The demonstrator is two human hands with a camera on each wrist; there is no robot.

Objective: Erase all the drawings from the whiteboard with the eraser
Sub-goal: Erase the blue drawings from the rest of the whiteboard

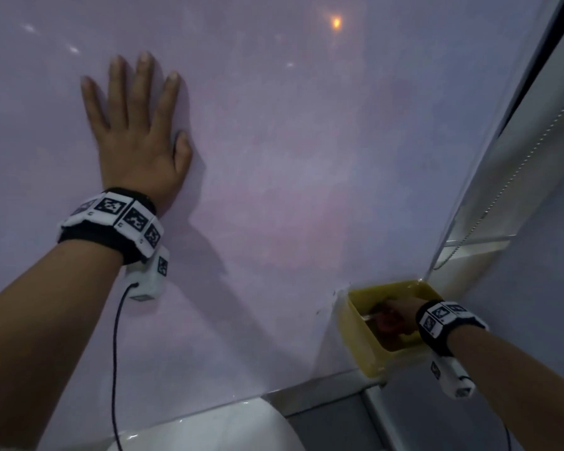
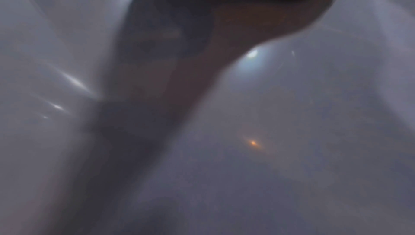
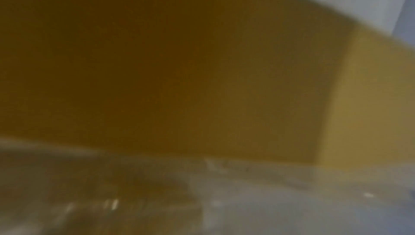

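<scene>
At the lower right corner of the whiteboard (image 1: pixel 290 164), a yellow box (image 1: pixel 360 340) is fixed against the board's right edge, and something reddish (image 1: pixel 389 320) lies inside it; it may be the eraser, but it is too dim and half covered to say for sure, and its long axis cannot be made out. The right hand (image 1: pixel 402 312) reaches down into that box from the near right side, on top of the reddish thing, with its fingers hidden below the rim, so whether they have closed on it cannot be told. The right wrist view gives only a blurred yellow wall. The left hand (image 1: pixel 137 131) lies well apart, up and to the left, pressed flat on the board with fingers straight and spread, holding nothing. The board shows no clear drawings, only faint pinkish smears across its middle. So the right hand is by far the nearer one to the box, and any wiping still needed would likely carry up and left from that corner toward the smeared middle, where the left hand rests beyond it.
</scene>
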